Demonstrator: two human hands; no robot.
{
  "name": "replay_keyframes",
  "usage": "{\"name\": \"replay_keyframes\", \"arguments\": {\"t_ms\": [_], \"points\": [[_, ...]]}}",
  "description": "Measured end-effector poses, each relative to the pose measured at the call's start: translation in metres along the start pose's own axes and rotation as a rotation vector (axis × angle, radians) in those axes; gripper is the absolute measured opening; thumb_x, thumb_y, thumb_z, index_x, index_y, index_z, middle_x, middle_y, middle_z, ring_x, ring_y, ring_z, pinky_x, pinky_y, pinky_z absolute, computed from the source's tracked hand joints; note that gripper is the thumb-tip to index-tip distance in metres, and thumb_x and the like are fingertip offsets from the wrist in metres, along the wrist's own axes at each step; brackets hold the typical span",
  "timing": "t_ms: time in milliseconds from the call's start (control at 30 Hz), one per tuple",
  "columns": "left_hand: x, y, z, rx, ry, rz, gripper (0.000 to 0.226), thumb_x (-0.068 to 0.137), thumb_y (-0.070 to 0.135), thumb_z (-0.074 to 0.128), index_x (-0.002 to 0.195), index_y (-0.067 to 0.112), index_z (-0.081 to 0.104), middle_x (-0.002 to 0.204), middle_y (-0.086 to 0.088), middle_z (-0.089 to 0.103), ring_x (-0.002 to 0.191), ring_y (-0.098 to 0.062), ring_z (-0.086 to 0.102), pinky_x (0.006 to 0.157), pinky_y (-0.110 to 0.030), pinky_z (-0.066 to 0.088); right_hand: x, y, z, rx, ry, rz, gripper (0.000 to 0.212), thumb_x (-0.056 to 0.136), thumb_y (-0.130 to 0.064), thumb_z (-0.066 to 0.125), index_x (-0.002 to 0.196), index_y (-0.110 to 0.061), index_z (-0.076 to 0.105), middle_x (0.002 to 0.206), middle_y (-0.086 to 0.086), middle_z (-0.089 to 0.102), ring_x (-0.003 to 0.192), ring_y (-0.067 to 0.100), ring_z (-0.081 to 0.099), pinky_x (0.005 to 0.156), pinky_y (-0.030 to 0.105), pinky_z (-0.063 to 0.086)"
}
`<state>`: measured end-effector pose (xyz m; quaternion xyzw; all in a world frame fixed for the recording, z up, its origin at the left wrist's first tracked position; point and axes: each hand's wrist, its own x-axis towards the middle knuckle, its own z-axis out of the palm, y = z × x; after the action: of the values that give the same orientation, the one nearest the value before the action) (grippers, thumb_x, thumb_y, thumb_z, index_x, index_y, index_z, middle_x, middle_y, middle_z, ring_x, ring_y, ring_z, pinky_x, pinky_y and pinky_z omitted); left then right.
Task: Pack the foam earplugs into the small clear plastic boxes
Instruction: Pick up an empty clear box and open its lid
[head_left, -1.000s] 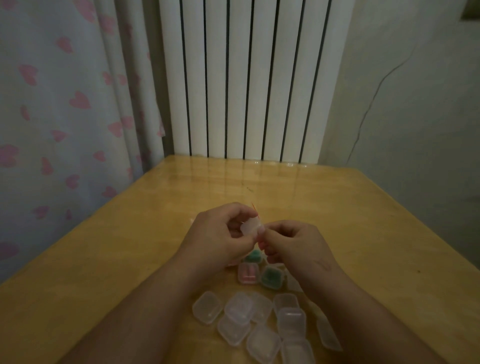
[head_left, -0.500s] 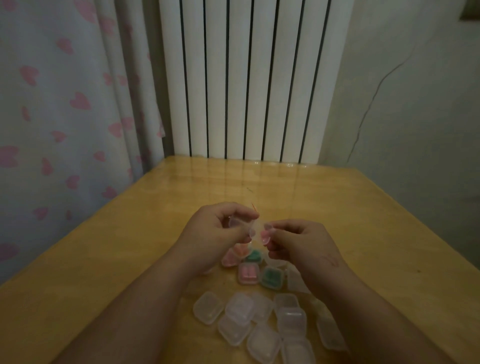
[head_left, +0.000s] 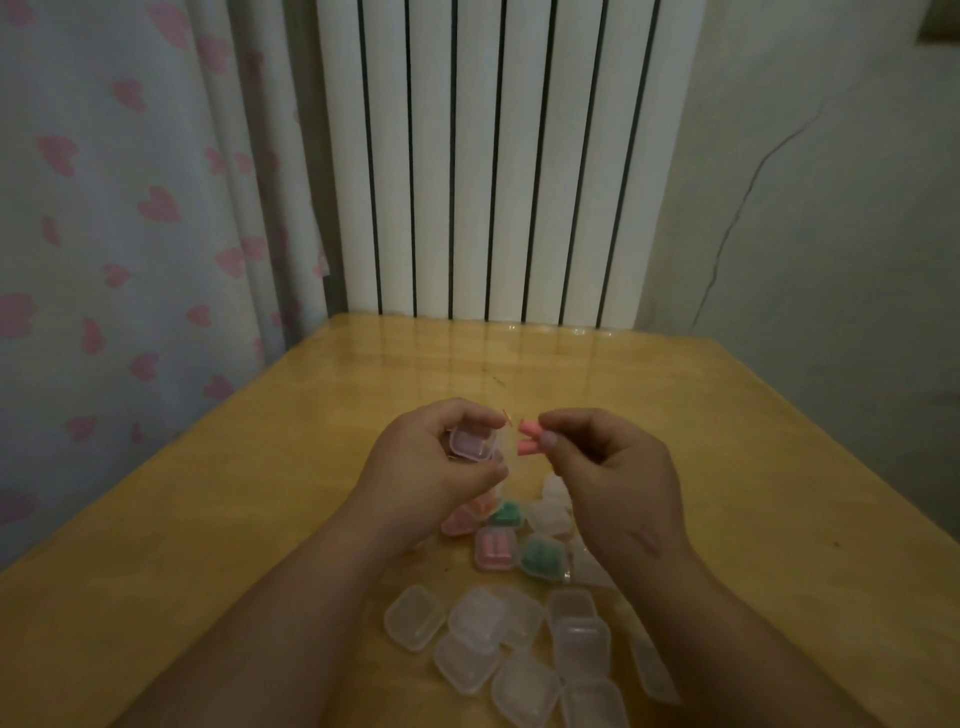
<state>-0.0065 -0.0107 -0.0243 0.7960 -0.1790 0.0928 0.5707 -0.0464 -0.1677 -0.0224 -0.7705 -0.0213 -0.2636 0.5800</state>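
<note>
My left hand (head_left: 431, 467) grips a small clear plastic box (head_left: 471, 442), lifted above the wooden table (head_left: 260, 493) with its opening toward me. Just right of it, my right hand (head_left: 613, 478) pinches two pink foam earplugs (head_left: 530, 436) between thumb and fingers; a small gap separates them from the box. Below the hands lie boxes that hold earplugs: a pink-filled one (head_left: 494, 550) and a green-filled one (head_left: 543, 558). Nearer to me is a cluster of several empty clear boxes (head_left: 470, 621).
A white radiator (head_left: 493, 156) stands behind the table's far edge. A curtain with pink hearts (head_left: 130, 208) hangs along the left side, and a grey wall (head_left: 831, 234) is on the right. More clear boxes (head_left: 548, 512) lie under my right hand.
My hands have drawn apart. The box is now in my left hand alone, and the pink earplugs show in my right hand's pinch.
</note>
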Motion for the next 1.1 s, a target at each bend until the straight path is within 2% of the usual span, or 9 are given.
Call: {"name": "replay_keyframes", "arguments": {"t_ms": [67, 167, 300, 433, 567, 733, 867, 1000, 1100], "points": [[0.0, -0.001, 0.002, -0.043, -0.015, -0.008, 0.035, 0.071, 0.008, 0.084, 0.093, 0.032, 0.073, 0.087, 0.009, 0.072, 0.079, 0.0, 0.067, 0.069, -0.019, 0.055, 0.0, 0.004, 0.003, -0.07, 0.006, -0.025, 0.016, 0.085, -0.018, 0.071, 0.085, -0.033, 0.069, 0.079, -0.01, 0.074, 0.08, 0.001, 0.067, 0.075, 0.023, 0.056], [0.001, -0.002, 0.003, -0.127, -0.028, -0.026, 0.038, 0.07, 0.004, 0.084, 0.092, 0.033, 0.074, 0.09, 0.005, 0.075, 0.086, -0.012, 0.071, 0.076, -0.033, 0.059, -0.001, 0.005, 0.002, -0.155, 0.02, -0.058, 0.011, 0.082, -0.027, 0.072, 0.083, -0.037, 0.068, 0.079, -0.015, 0.07, 0.073, 0.001, 0.061, 0.066, 0.02, 0.051], [0.001, -0.004, 0.0, -0.219, -0.06, -0.052, 0.039, 0.071, 0.001, 0.082, 0.097, 0.029, 0.073, 0.095, -0.002, 0.076, 0.093, -0.017, 0.072, 0.079, -0.035, 0.059, -0.004, 0.005, 0.005, -0.331, 0.031, -0.17, 0.009, 0.083, -0.034, 0.069, 0.083, -0.042, 0.066, 0.082, -0.019, 0.057, 0.073, -0.003, 0.05, 0.061, 0.008, 0.037], [0.001, -0.002, -0.001, -0.238, -0.042, -0.065, 0.039, 0.07, 0.0, 0.083, 0.098, 0.025, 0.074, 0.091, 0.0, 0.076, 0.087, -0.013, 0.072, 0.074, -0.028, 0.057, -0.002, 0.008, 0.006, -0.399, 0.047, -0.091, 0.01, 0.084, -0.045, 0.065, 0.089, -0.039, 0.071, 0.087, -0.016, 0.05, 0.079, -0.006, 0.047, 0.062, 0.007, 0.033], [0.001, -0.001, -0.001, -0.252, -0.062, -0.071, 0.039, 0.069, -0.002, 0.082, 0.096, 0.026, 0.074, 0.092, -0.002, 0.075, 0.087, -0.016, 0.072, 0.07, -0.025, 0.056, -0.003, 0.005, 0.006, -0.245, 0.071, 0.004, 0.012, 0.079, -0.041, 0.074, 0.084, -0.033, 0.066, 0.085, -0.013, 0.061, 0.071, 0.002, 0.052, 0.062, 0.013, 0.039], [0.001, -0.003, -0.001, -0.226, -0.069, -0.066, 0.04, 0.069, 0.0, 0.083, 0.093, 0.03, 0.074, 0.094, -0.001, 0.074, 0.088, -0.016, 0.071, 0.073, -0.029, 0.057, -0.004, -0.003, 0.004, -0.016, -0.045, 0.23, 0.025, 0.082, -0.033, 0.073, 0.102, -0.027, 0.06, 0.076, -0.008, 0.074, 0.07, 0.0, 0.066, 0.062, 0.026, 0.05], [0.0, 0.001, -0.002, -0.265, -0.129, -0.069, 0.06, 0.073, -0.001, 0.08, 0.117, 0.037, 0.064, 0.098, -0.006, 0.073, 0.086, -0.019, 0.072, 0.072, -0.03, 0.058, -0.004, -0.005, 0.004, 0.237, -0.059, 0.337, 0.023, 0.082, -0.015, 0.075, 0.102, -0.013, 0.064, 0.072, 0.004, 0.073, 0.062, 0.01, 0.069, 0.055, 0.022, 0.055], [0.001, 0.007, -0.001, -0.568, -0.133, -0.188, 0.021, 0.094, 0.017, 0.059, 0.115, 0.016, 0.063, 0.095, -0.016, 0.073, 0.085, -0.028, 0.072, 0.078, -0.04, 0.058, 0.0, -0.001, 0.003, 0.33, -0.014, 0.359, 0.022, 0.08, -0.01, 0.076, 0.099, -0.005, 0.067, 0.065, 0.002, 0.071, 0.059, 0.014, 0.066, 0.056, 0.025, 0.057], [0.0, 0.006, -0.001, -0.48, -0.175, -0.143, 0.019, 0.088, 0.021, 0.064, 0.103, 0.014, 0.073, 0.098, -0.012, 0.074, 0.088, -0.027, 0.072, 0.077, -0.036, 0.058, -0.001, -0.001, 0.003, 0.32, -0.027, 0.357, 0.015, 0.082, -0.009, 0.074, 0.095, -0.006, 0.069, 0.065, 0.004, 0.071, 0.058, 0.013, 0.066, 0.056, 0.025, 0.056]]}}
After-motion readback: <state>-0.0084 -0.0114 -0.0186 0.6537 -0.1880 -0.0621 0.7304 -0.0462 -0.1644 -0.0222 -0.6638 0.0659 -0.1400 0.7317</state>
